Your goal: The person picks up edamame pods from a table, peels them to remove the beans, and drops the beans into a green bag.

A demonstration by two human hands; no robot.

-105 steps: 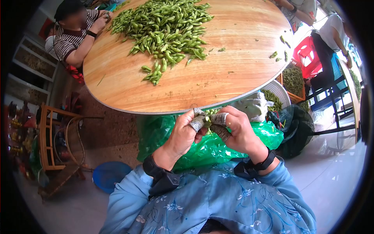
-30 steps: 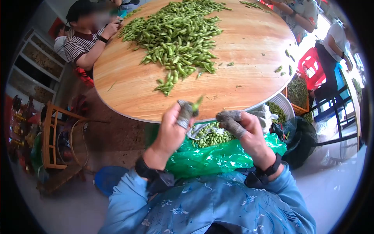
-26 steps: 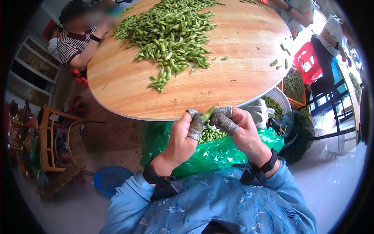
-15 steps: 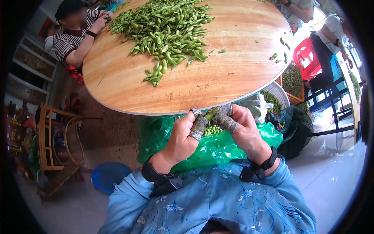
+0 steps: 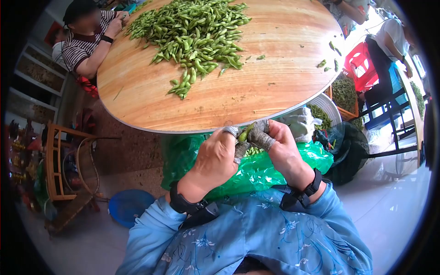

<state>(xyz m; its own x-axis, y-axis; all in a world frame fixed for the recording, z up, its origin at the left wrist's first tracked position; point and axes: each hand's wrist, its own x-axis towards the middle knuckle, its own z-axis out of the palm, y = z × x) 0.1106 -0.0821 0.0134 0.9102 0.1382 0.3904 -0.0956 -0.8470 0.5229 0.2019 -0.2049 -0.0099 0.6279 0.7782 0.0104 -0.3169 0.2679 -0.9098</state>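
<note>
My left hand point(image 5: 211, 159) and my right hand point(image 5: 285, 149) meet just below the near table edge, both closed. Between their fingertips is a green soybean pod point(image 5: 246, 132), gripped by both. Grey knitted covers wrap some fingers on each hand. The left hand shows its back, and its fingertips are partly hidden. Directly beneath lie shelled green beans point(image 5: 253, 151) in a shiny green plastic bag point(image 5: 300, 166) over my lap. Farther off, a large heap of soybean pods point(image 5: 195, 39) rests on the round wooden table point(image 5: 261, 98).
A person in a striped shirt point(image 5: 82, 55) sits at the table's left. Several stray pods point(image 5: 322, 63) lie near its right edge. At right are a white basket point(image 5: 331, 108), an orange crate point(image 5: 347, 114) and a red stool point(image 5: 360, 66). A blue basin point(image 5: 130, 208) stands on the floor at left.
My left hand has rolled over so that its back faces up, and its fingers have shifted on the pod. The pod sits slightly higher and more upright. My right hand has moved slightly.
</note>
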